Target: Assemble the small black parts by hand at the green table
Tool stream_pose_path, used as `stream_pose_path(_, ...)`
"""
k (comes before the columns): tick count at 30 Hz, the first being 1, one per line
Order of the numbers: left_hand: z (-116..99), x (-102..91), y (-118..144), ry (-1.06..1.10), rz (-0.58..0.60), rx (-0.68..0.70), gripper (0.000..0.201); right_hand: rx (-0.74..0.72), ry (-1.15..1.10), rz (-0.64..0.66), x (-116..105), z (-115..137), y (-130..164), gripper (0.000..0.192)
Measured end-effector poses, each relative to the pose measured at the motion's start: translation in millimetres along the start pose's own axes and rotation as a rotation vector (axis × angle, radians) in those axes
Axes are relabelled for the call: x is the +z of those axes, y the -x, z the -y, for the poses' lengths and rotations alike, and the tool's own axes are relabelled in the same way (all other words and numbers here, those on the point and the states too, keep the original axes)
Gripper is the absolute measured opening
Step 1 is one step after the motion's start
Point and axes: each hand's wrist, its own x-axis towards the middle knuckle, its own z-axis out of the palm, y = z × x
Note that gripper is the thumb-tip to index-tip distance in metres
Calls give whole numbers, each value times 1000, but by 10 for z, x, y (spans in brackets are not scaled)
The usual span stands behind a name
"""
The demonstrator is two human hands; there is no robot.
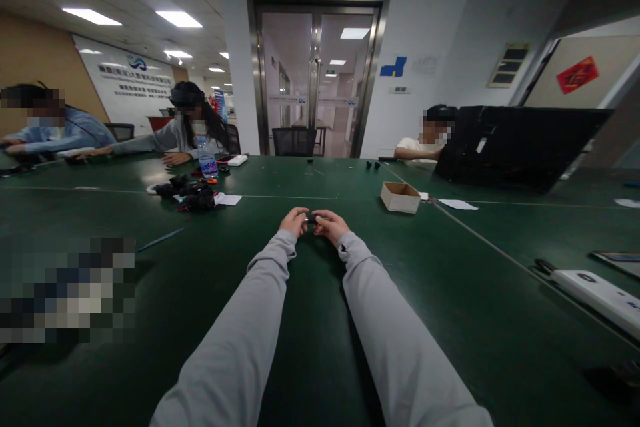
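A green table (460, 287) fills the office; short of its far edge, the left hand (294, 221) and right hand (331, 224) nearly meet—fingers curled closed, each pinching one end of a small dark object (311, 219). An open box (400, 203) stands to the right, nearer that edge.

Tiny black thing with a silvery end (313, 219), left of the open tan cardboard box (400, 201): partly buried in the bare hands (330, 224), can't tell what it is. White plastic power strip (597, 292) right of the box gets chopped off by the edge.
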Motion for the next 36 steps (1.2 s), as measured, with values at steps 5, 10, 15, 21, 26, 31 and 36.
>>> stream_pose_path(5, 22, 2, -14, 5, -7, 3, 33, -5, 7, 11, 7, 12, 13, 19)
stream_pose_path(10, 59, 7, -29, 14, -22, 62, 29, 11, 16, -15, 24, 31, 19, 17)
stream_pose_path(15, 33, -10, -20, 35, 41, 9, 34, 13, 4, -17, 20, 29, 16, 17)
stream_pose_path(21, 19, 4, -17, 32, 28, 24, 30, 10, 2, -5, 7, 20, 6, 17)
stream_pose_path(26, 35, 2, -24, 28, 22, 10, 31, 14, 9, -5, 9, 25, 9, 17)
stream_pose_path(31, 62, 1, -41, 35, 10, 27, 28, 14, 9, 0, 19, 44, 29, 17)
stream_pose_path(36, 76, -9, -53, 36, 13, 34, 30, 20, 13, -4, 32, 49, 30, 15)
